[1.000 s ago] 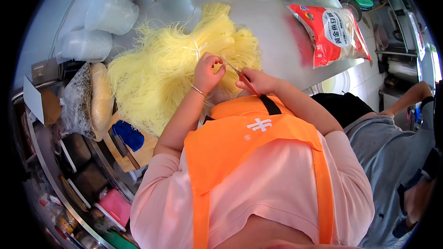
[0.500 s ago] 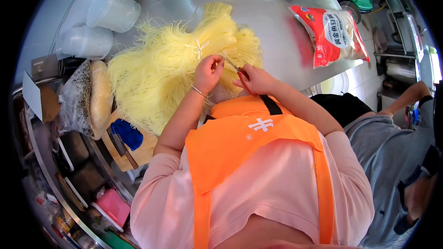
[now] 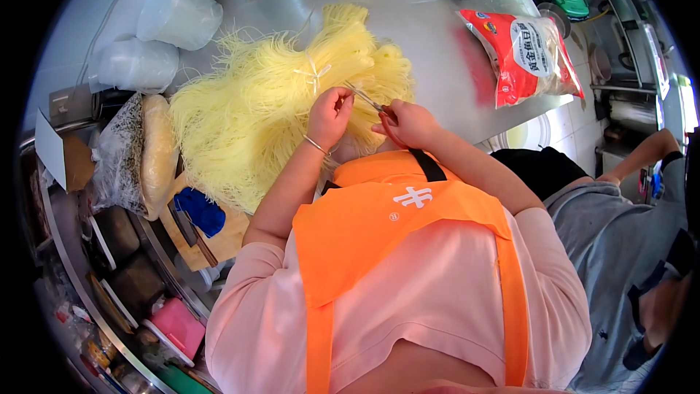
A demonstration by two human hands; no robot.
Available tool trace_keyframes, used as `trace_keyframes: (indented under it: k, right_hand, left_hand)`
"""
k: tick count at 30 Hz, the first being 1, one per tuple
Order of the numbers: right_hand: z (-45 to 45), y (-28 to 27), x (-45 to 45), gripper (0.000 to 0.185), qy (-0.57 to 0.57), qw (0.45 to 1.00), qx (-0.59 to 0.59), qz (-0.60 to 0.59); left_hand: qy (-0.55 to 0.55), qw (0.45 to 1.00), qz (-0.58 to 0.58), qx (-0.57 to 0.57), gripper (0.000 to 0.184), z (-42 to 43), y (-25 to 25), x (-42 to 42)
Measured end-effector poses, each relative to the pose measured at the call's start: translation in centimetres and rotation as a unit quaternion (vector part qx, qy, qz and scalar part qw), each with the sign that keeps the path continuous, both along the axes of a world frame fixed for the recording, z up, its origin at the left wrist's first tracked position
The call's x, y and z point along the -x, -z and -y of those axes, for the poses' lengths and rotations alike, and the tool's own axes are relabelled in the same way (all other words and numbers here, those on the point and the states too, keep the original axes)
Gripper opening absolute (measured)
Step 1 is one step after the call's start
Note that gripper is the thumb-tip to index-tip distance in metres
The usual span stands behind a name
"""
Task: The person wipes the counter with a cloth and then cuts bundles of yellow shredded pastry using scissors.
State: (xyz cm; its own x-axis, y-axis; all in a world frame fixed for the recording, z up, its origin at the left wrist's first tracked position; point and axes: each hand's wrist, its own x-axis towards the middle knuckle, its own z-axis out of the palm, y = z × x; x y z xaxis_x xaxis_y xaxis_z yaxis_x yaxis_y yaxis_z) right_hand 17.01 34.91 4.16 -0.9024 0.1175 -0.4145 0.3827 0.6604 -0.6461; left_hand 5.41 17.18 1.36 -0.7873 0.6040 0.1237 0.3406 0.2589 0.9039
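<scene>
My right hand grips a pair of red-handled scissors, whose metal blades point up and left toward my left hand. Curled closed, my left hand is at the near edge of a large bundle of thin yellow noodles. What its fingers pinch, if anything, is hidden. A thin whitish tie is knotted around the bundle just beyond that hand. Loose strands fan out leftward, while the gathered part lies behind the scissors.
A red and white food packet lies at the right of the metal table. Stacked clear plastic tubs and filled bags are to the left. Another person in grey is at the right, near shelving.
The scissors have tilted flatter, with their tips slightly further left, and my right hand has turned a little. My left hand and the noodles look almost the same.
</scene>
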Motion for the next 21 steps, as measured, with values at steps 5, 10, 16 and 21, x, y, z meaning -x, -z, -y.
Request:
trace_keyframes:
  k: [5, 10, 16, 21]
  right_hand:
    - [-0.9, 0.1, -0.9, 0.055, -0.034, 0.999, 0.026, 0.002]
    - [-2.8, 1.1, -2.6, 0.05, -0.003, 0.987, 0.161, 0.02]
    - [-3.6, 1.8, -2.7, 0.051, 0.179, 0.83, 0.498, 0.175]
    - [-3.3, 3.1, -1.8, 0.06, 0.128, 0.826, 0.518, 0.181]
  left_hand:
    - [0.021, 0.998, -0.015, 0.049, 0.011, 0.5, -0.7, -0.2]
    - [0.146, 0.971, -0.154, 0.11, 0.012, 1.2, -0.6, 0.3]
    - [0.184, 0.943, -0.196, 0.195, 0.019, 0.2, -0.2, 0.8]
    - [0.109, 0.951, -0.14, 0.253, 0.018, -1.3, 0.0, 0.7]
